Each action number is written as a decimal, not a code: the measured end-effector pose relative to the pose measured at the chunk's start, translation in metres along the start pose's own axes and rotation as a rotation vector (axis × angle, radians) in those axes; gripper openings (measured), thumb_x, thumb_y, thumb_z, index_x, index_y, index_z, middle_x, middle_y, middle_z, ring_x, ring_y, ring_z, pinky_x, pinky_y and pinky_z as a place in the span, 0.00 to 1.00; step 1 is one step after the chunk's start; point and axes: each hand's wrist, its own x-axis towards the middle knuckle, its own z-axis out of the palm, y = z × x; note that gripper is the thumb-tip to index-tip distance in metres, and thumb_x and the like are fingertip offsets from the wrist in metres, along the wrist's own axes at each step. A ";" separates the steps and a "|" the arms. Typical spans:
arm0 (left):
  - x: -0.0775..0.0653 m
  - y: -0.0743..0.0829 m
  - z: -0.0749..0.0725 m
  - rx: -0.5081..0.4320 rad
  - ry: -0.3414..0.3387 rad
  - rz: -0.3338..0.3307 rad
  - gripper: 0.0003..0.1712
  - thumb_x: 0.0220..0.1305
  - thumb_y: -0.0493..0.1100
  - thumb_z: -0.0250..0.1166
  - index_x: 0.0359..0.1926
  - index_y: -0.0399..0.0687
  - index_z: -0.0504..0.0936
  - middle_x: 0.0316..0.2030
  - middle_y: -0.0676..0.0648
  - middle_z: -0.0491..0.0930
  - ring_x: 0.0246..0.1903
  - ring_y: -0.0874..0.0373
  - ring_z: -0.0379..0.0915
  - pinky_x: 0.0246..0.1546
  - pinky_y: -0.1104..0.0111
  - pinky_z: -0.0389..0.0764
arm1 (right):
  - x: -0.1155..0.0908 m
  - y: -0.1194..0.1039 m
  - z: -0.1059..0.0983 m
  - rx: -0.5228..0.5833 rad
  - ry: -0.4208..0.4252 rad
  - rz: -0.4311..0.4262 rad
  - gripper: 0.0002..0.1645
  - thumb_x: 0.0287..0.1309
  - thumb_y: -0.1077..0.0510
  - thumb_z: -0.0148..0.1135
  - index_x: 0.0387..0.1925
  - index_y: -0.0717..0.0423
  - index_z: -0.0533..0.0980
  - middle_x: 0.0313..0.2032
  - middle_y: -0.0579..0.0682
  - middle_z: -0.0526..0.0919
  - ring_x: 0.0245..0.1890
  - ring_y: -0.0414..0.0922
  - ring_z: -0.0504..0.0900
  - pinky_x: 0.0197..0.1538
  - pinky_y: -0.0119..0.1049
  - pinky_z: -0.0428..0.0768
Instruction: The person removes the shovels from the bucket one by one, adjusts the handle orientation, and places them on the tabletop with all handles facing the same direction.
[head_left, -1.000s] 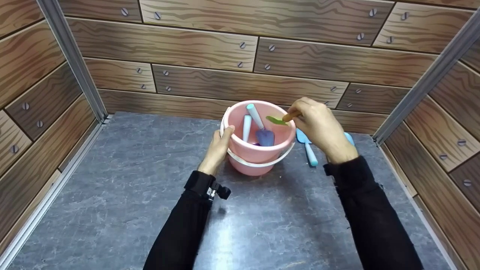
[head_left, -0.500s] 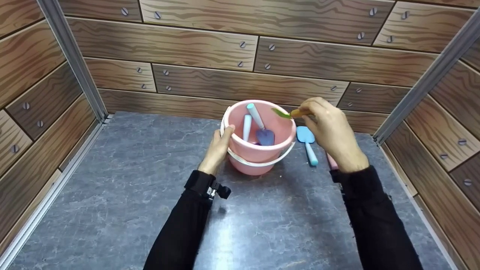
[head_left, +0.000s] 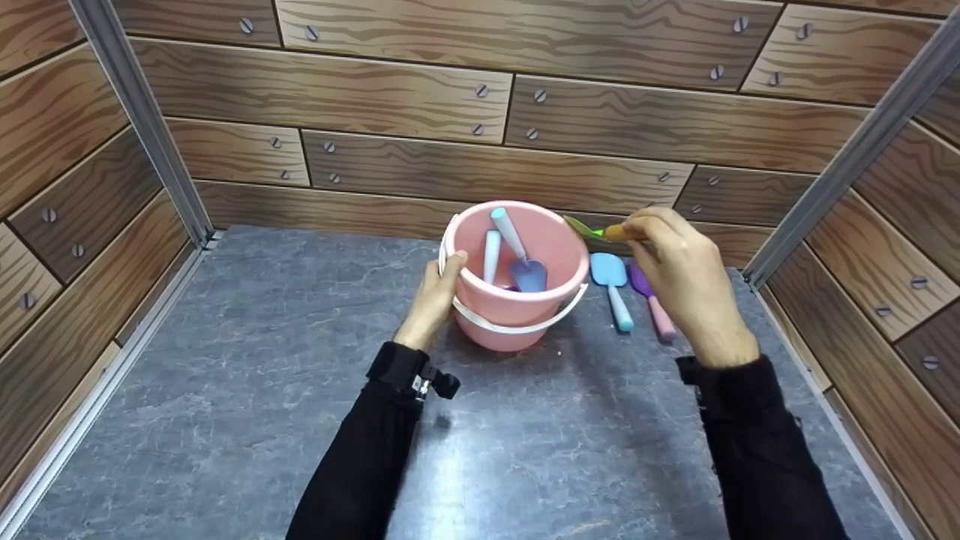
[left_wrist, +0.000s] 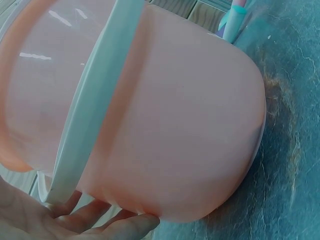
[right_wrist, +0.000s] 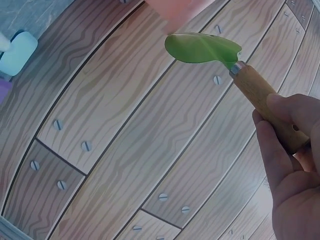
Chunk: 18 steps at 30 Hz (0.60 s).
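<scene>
A pink bucket (head_left: 510, 309) stands on the grey surface with its white bail handle (head_left: 517, 329) hanging down in front. My left hand (head_left: 431, 300) grips its left side, thumb over the rim and fingers along the outer wall (left_wrist: 190, 115). In my right hand (head_left: 686, 277) is a small trowel (right_wrist: 270, 100), pinched by its wooden handle. Its green blade (right_wrist: 202, 48) points left and overlaps the bucket's right rim in the head view. Inside the bucket lean a blue-bladed toy shovel (head_left: 529, 276) and another light blue handle (head_left: 491, 255), whose lower end is hidden.
Right of the bucket lie a light blue toy shovel (head_left: 608, 270) and a purple one with a pink handle (head_left: 661, 319), partly behind my right hand. A wood-patterned back wall (head_left: 420, 161) rises close behind the bucket, and side walls flank the grey surface (head_left: 300, 315).
My right hand has moved right with the trowel, bringing its blade from over the bucket's mouth to the right rim. The purple shovel has come into view. My left hand keeps its grip.
</scene>
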 end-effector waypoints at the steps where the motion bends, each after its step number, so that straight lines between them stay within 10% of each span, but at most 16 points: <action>1: 0.000 0.000 0.000 0.009 0.003 0.000 0.40 0.87 0.63 0.58 0.74 0.30 0.73 0.71 0.26 0.80 0.71 0.40 0.78 0.83 0.47 0.77 | -0.002 0.001 -0.001 -0.005 0.005 0.002 0.09 0.74 0.75 0.74 0.51 0.66 0.89 0.55 0.61 0.94 0.57 0.59 0.96 0.68 0.39 0.90; 18: -0.001 0.001 -0.002 0.018 -0.011 0.012 0.39 0.86 0.64 0.58 0.72 0.31 0.75 0.70 0.27 0.80 0.74 0.37 0.77 0.86 0.46 0.74 | -0.040 0.007 -0.018 -0.044 0.037 0.009 0.16 0.66 0.77 0.79 0.52 0.64 0.91 0.54 0.57 0.95 0.56 0.58 0.96 0.73 0.18 0.80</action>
